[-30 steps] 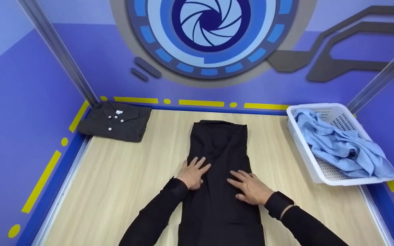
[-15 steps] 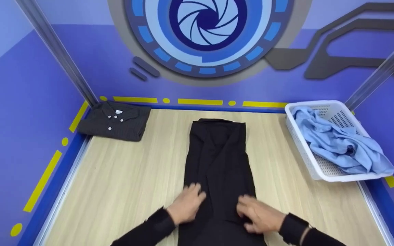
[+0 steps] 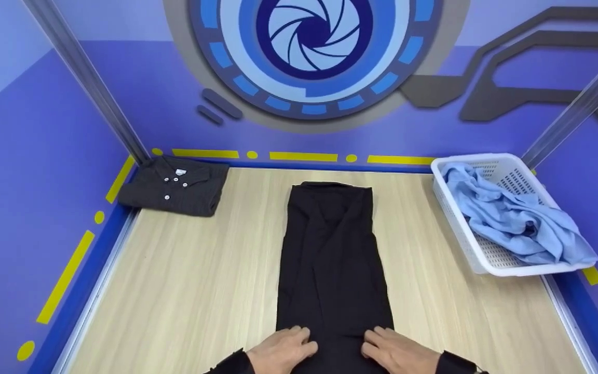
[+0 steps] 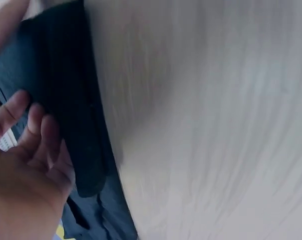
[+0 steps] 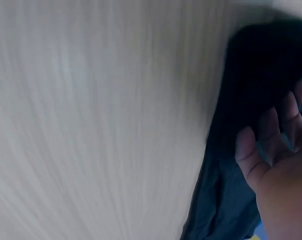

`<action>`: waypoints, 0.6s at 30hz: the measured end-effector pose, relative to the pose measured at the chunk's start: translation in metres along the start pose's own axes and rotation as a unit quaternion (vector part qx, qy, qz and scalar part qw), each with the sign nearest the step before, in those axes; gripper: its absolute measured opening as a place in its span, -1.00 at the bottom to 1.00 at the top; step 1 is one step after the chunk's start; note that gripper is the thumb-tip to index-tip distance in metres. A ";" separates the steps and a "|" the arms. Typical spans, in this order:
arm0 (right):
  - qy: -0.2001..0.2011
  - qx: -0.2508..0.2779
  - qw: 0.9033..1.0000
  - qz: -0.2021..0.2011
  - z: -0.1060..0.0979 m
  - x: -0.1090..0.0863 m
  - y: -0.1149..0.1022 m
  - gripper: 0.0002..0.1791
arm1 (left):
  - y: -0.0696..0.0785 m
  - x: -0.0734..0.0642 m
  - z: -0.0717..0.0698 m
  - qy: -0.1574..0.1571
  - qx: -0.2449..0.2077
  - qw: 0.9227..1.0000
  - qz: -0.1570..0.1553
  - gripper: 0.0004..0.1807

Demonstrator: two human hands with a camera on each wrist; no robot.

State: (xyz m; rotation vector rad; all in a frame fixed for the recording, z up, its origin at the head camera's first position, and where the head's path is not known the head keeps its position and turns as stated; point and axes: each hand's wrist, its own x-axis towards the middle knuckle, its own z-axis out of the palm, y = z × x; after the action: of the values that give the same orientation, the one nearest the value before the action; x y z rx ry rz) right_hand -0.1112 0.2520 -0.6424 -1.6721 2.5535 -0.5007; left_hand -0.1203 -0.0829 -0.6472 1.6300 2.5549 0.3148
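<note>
A black garment (image 3: 333, 259), folded into a long narrow strip, lies on the wooden table and runs out of the head view at the bottom. My left hand (image 3: 283, 350) is over its near left side, fingers bent toward the cloth. Opposite it, my right hand (image 3: 400, 350) is at the near right side in a similar pose. In the left wrist view, separated, loosely bent fingers (image 4: 38, 120) lie along a doubled layer of cloth, thumb apart. The right wrist view likewise has spread fingers (image 5: 268, 125) against the dark fabric (image 5: 266, 65).
A folded dark grey buttoned shirt (image 3: 177, 186) sits at the back left corner. At the right stands a white plastic basket (image 3: 478, 254) holding a crumpled light blue garment (image 3: 522, 223). Printed blue walls (image 3: 138, 93) enclose the pale wooden table (image 3: 195, 270).
Both hands have slid from the middle of the black garment toward its near part, their fingers going from spread flat to more bent. The garment stays spread lengthwise on the table.
</note>
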 end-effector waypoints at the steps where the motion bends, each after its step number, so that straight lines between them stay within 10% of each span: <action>1: 0.005 -0.002 1.000 0.001 0.001 -0.001 -0.001 -0.77 | 0.000 0.000 0.000 -0.005 0.001 1.000 -0.006 -0.52; 12: -0.001 0.009 1.000 0.013 -0.003 -0.002 0.002 -0.72 | 0.010 0.006 -0.011 -0.049 0.038 0.997 -0.038 -0.71; 18: -0.010 -0.004 0.999 0.034 -0.014 -0.003 0.005 -0.81 | 0.003 0.008 -0.028 -0.118 -0.055 0.986 -0.102 -0.59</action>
State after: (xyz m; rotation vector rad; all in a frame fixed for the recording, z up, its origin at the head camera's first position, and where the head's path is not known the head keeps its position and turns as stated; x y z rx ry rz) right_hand -0.1171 0.2599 -0.6311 -1.5789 2.5897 -0.4680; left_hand -0.1263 -0.0774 -0.6185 1.2718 2.4493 0.2253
